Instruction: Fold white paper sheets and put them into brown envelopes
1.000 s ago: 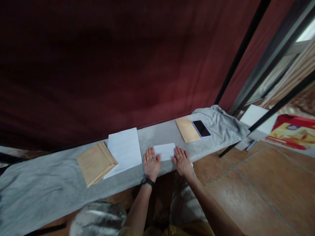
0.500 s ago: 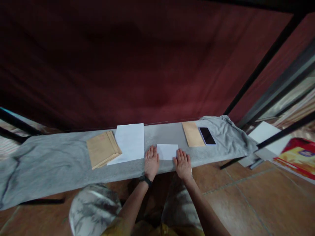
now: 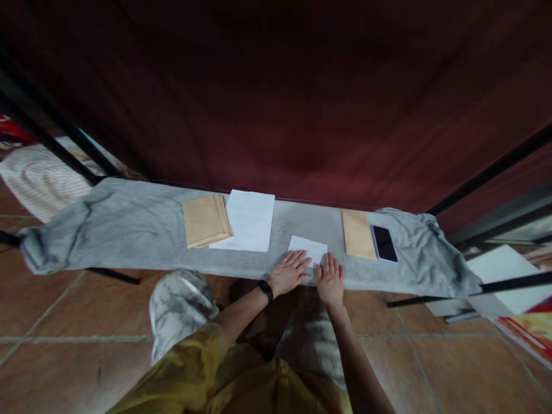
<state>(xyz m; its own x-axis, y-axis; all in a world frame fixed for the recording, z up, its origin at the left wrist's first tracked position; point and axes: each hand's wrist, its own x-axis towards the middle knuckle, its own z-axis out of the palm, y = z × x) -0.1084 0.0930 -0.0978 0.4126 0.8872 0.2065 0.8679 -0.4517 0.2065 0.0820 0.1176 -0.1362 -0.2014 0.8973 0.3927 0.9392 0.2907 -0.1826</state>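
Note:
A small white rectangle of paper (image 3: 311,247), apparently folded, lies on the grey cloth in front of me. My left hand (image 3: 290,272), with a black band at the wrist, rests flat across its lower left part, fingers spread and pointing right. At its lower right corner, my right hand (image 3: 330,280) lies flat with fingers stretched forward. Left of the hands are white paper sheets (image 3: 250,221), partly under a stack of brown envelopes (image 3: 204,221). A single brown envelope (image 3: 359,234) lies to the right, beside a dark-screened phone (image 3: 384,244).
The grey cloth (image 3: 129,224) covers a long narrow surface with black metal bars at both ends. A dark red curtain-like sheet (image 3: 276,115) hangs behind it. White boards (image 3: 509,276) and a red and yellow package (image 3: 537,330) sit low at the right, above the tiled floor (image 3: 107,368).
My left hand has turned and slid from the paper's left edge onto its lower part. The right hand stays near the right corner. The view has tilted and shifted.

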